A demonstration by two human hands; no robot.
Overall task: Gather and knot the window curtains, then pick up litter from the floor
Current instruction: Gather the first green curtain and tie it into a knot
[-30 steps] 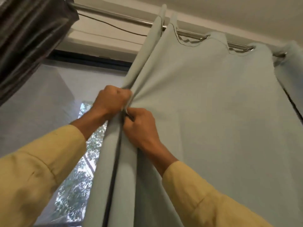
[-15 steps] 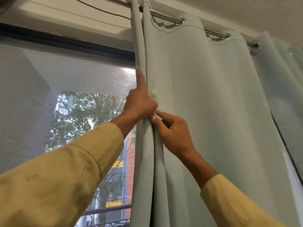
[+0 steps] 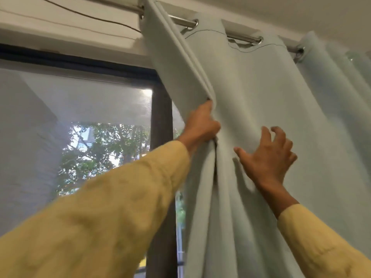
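Note:
A pale grey-green curtain (image 3: 261,97) hangs by metal eyelets from a steel rod (image 3: 184,21). My left hand (image 3: 200,125) grips the curtain's gathered left edge, bunching several folds together. My right hand (image 3: 267,157) is spread with fingers apart, hovering at the flat curtain face just right of the folds; it holds nothing. Both arms wear yellow sleeves. No floor or litter is in view.
Left of the curtain is the window with a dark frame post (image 3: 160,137) and a sheer white screen (image 3: 80,101); trees show outside. A thin wire (image 3: 90,16) runs along the wall above. More curtain folds (image 3: 345,97) hang at the far right.
The curtain's left edge has been pulled rightward, uncovering the dark frame post. My right hand has let go of the edge and moved right, fingers spread. My left hand still grips the folds.

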